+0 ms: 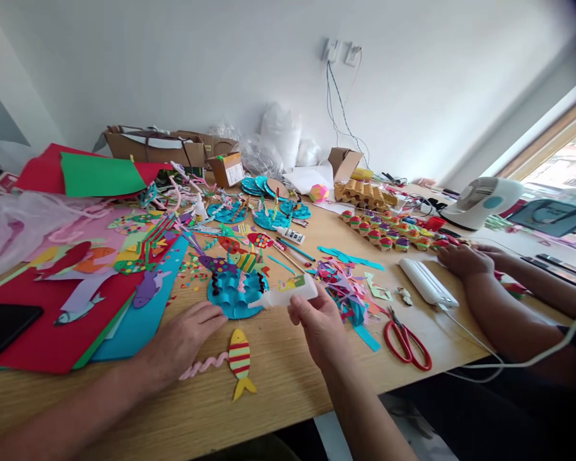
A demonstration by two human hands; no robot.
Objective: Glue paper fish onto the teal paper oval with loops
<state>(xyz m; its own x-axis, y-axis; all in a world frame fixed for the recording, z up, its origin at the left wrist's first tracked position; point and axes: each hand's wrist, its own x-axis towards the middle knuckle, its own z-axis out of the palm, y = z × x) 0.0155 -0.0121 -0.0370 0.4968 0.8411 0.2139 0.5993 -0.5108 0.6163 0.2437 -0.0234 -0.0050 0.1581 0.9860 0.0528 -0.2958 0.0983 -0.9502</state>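
My right hand (322, 320) is closed around a white glue bottle (288, 292), which is tilted on its side. The bottle's nozzle points left, above the front of a blue-painted round cardboard base (226, 308) with black and pink curled pipe cleaners. At the base's front left edge rest the fingertips of my left hand (185, 342), the fingers stretched out and close together. Whether they press on the base is hard to see. A yellow paper fish (240, 358) with red stripes lies in front, beside a pink twisted pipe cleaner (204, 366) partly behind my left hand.
Red scissors (407, 342), paper scraps (343, 288) and a white power bank (427, 283) lie to the right. Another person's arms (504, 307) reach in there. Paper fish and coloured sheets (67, 326) cover the left. Behind are painted egg cartons (384, 230) and a small glue bottle (290, 235).
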